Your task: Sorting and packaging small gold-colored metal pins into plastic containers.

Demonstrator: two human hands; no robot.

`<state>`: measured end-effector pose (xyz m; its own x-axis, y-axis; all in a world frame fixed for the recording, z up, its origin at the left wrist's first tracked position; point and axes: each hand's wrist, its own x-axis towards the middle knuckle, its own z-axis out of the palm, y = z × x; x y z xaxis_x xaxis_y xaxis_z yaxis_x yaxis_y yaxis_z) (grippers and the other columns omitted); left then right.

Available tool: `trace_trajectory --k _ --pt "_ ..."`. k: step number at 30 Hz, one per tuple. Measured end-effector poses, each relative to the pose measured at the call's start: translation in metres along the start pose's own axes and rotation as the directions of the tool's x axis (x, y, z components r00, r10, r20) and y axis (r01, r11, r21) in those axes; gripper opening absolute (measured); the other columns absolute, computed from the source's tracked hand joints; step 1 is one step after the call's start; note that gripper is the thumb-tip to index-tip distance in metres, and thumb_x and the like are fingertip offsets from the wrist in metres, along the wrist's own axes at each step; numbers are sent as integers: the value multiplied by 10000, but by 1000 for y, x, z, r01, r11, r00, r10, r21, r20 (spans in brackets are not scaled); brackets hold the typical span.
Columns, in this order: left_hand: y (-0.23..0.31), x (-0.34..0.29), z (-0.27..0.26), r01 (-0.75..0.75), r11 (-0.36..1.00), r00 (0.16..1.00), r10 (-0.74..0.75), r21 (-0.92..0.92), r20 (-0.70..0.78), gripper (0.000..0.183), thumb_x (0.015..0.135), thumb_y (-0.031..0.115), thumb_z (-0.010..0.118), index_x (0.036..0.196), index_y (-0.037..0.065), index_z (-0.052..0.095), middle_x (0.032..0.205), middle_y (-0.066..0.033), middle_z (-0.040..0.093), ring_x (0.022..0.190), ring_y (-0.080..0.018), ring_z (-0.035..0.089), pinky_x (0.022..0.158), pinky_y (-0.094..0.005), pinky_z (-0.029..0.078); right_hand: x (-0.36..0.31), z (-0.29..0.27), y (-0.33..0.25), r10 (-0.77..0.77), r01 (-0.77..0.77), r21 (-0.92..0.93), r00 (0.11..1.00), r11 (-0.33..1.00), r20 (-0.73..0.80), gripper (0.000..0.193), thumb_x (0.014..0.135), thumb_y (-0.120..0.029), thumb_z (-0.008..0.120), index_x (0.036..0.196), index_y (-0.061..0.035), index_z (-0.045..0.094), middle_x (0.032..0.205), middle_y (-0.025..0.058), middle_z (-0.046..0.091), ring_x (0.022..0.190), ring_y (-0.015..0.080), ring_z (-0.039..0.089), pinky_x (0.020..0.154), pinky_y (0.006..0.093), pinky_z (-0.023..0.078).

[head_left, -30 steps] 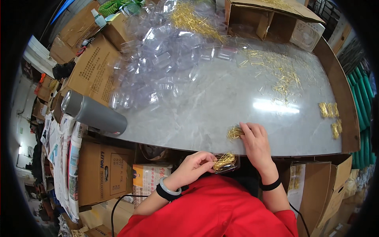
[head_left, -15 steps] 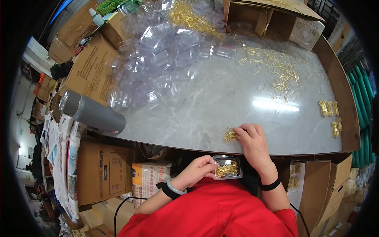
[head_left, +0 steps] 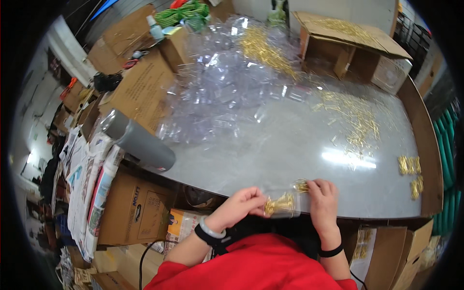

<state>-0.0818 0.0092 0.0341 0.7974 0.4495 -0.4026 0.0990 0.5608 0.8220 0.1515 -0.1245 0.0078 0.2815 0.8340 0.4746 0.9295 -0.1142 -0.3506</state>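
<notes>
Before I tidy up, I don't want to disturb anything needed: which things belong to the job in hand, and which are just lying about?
In the job:
- clear tray in the left hand
- gold wires inside it
- wire bunch by the right hand
- likely the clear plastic heap and loose wires

Probably lying about:
- grey bottle
- newspapers

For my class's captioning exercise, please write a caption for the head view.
Left hand holds a clear tray of gold wire pieces; right hand touches another small bunch.

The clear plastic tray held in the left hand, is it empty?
No, the clear plastic tray in the left hand has gold-coloured wire pieces inside.
</notes>
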Motion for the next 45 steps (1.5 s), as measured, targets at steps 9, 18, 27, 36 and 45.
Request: trace_trajectory --k 9,18,27,36,45 --pt "42 64 -25 37 947 991 6 320 -132 243 1001 185 628 999 -58 625 950 -150 691 794 -196 729 661 -314 608 2 0 24 108 -108 22 994 994 -24 262 869 3 651 1123 -40 694 1114 105 656 1079 327 566 972 440 452" --pt "145 56 -94 226 173 374 894 959 -249 651 897 341 735 1397 4 492 1209 -252 627 1125 -390 599 940 -444 482 3 -5 25 54 -57 -24 991 998 -119 243 872 4 647 1110 -28 684 1107 111 653 1105 343 584 966 447 474" --pt "165 39 -122 160 407 474 767 899 -432 446 901 110 581 1308 -71 562 803 -241 696 747 -287 732 649 -409 590 6 -1 25 73 -71 30 994 997 -85 229 869 -8 635 1091 -30 688 1108 108 656 1062 332 594 940 432 486" --pt "37 -49 -15 10 986 960 38 168 -279 496 930 -17 487 1407 1 355 944 -135 581 826 -259 710 675 -362 640 1 -3 21 44 -42 32 997 999 -63 270 823 0 661 1086 -50 698 1088 86 658 1025 310 600 912 412 495" --pt "-87 3 19 410 909 911 -405 -71 77 751 979 -66 505 1600 86 112 1237 -178 502 1193 -283 598 1009 -408 564 -8 1 -6 5 -5 77 1000 997 -4 300 820 8 668 1113 -54 691 1103 78 646 1036 299 587 907 402 494"
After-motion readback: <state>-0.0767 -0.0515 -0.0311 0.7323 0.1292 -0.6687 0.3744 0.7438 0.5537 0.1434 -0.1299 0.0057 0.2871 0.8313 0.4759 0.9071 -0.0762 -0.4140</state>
